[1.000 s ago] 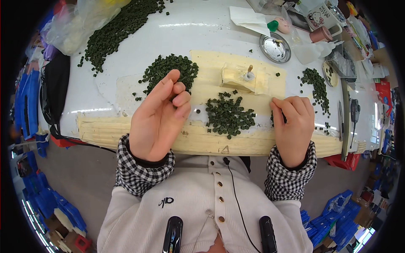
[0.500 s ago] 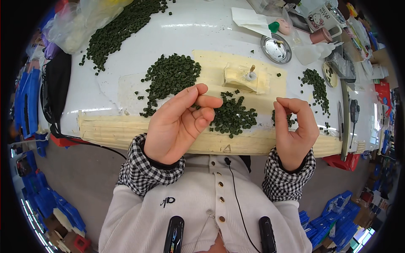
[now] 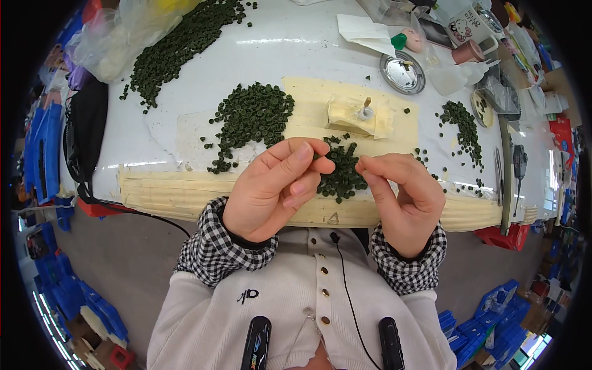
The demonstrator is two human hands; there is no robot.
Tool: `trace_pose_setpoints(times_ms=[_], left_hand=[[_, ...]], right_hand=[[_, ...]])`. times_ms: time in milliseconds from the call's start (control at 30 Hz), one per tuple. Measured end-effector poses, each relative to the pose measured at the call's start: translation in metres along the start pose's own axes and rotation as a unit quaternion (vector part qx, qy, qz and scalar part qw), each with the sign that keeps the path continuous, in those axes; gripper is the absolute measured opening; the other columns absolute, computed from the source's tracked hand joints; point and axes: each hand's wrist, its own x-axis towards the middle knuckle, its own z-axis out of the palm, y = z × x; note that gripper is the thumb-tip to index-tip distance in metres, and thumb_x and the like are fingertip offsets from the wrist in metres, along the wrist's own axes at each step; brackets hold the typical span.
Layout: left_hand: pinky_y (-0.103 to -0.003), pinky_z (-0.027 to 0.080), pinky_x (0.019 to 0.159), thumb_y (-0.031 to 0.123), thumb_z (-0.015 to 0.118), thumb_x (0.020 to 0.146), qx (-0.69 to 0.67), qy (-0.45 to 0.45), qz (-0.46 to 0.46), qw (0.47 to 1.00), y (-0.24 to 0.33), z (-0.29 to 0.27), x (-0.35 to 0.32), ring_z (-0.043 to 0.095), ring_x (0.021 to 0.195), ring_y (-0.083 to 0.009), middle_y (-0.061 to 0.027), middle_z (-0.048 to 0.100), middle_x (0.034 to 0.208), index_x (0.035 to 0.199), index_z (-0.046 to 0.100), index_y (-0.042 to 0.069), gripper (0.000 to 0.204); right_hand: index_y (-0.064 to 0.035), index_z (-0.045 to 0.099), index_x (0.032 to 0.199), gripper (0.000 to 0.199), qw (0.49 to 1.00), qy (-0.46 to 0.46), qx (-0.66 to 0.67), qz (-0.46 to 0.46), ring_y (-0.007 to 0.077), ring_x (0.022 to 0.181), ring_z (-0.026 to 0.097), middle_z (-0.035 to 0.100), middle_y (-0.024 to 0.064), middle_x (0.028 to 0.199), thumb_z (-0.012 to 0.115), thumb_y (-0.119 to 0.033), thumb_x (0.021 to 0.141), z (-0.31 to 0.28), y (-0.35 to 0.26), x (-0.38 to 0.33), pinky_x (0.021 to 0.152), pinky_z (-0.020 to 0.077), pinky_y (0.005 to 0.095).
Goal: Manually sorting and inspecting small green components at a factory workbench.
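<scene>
Discs [image 3: 339, 176], dark green, lie heaped between left hand [image 3: 271, 192] and right hand [image 3: 407, 200], both curled, their grip unclear.

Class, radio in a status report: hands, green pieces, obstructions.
Left hand, right hand: apart, fingers curled, grip contents unclear. Small green pieces: heaped, visible between them. Obstruction: hands partly hide that heap.

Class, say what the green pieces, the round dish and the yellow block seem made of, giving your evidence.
Green pieces: probably moulded plastic or rubber; their repeated shapes and slight sheen suggest it.
Dish: likely polished metal, given its bright, mirror-like reflections.
Yellow block: dull, papery tape outside, judging by its creases and ragged edges; its core is hidden.
</scene>
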Motion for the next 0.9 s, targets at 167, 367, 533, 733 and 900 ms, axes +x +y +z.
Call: trace_pose_setpoints(times_ms=[167,367,533,733,900], left_hand=[[-0.018,0.034,0.056,0.018,0.047,0.102,0.046,0.034,0.011,0.998,-0.007,0.006,0.003,0.038,0.063,-0.004,-0.0028,0.058,0.094,0.113,0.055,0.001,0.022],[-0.019,0.032,0.055,0.019,0.049,0.101,0.069,0.039,0.009,0.997,-0.007,0.008,0.002,0.037,0.062,-0.0039,-0.0018,0.057,0.089,0.108,0.057,0.001,0.021],[-0.017,0.034,0.054,0.019,0.055,0.099,0.066,0.027,0.017,0.997,-0.011,0.004,0.003,0.039,0.06,-0.0028,-0.0019,0.062,0.085,0.104,0.064,0.0,0.021],[-0.017,0.031,0.052,0.021,0.06,0.096,0.084,0.083,0.017,0.993,-0.016,0.01,0.004,0.038,0.058,-0.0027,0.0009,0.059,0.078,0.101,0.064,0.0,0.021],[-0.02,0.03,0.053,0.019,0.056,0.098,0.097,0.104,0.014,0.99,-0.016,0.014,0.005,0.035,0.059,-0.0044,0.0006,0.058,0.076,0.103,0.062,0.001,0.02]], right_hand=[[0.0026,0.069,0.099,0.019,0.992,0.015,0.107,0.071,0.0141,0.081,0.065,0.07,0.0101,0.09,0.067,0.008,0.08,0.009,-0.003,-0.003,0.073,0.0509,0.0245],[0.0035,0.067,0.097,0.016,0.981,0.009,0.162,0.104,0.012,0.082,0.063,0.067,0.0083,0.092,0.068,0.007,0.081,0.015,0.0,-0.003,0.074,0.0507,0.0237],[0.0035,0.066,0.095,0.014,0.981,0.02,0.167,0.094,0.0121,0.08,0.062,0.065,0.0071,0.09,0.068,0.006,0.081,0.02,0.001,0.0,0.072,0.0502,0.0235],[0.0029,0.067,0.093,0.017,0.996,0.032,0.08,0.005,0.0159,0.079,0.063,0.066,0.0093,0.087,0.07,0.008,0.077,0.023,0.008,0.0,0.069,0.0505,0.0253],[0.0015,0.067,0.092,0.018,0.997,0.06,0.016,-0.038,0.0202,0.077,0.065,0.066,0.011,0.087,0.071,0.008,0.076,0.027,0.01,-0.002,0.069,0.0509,0.0267]])
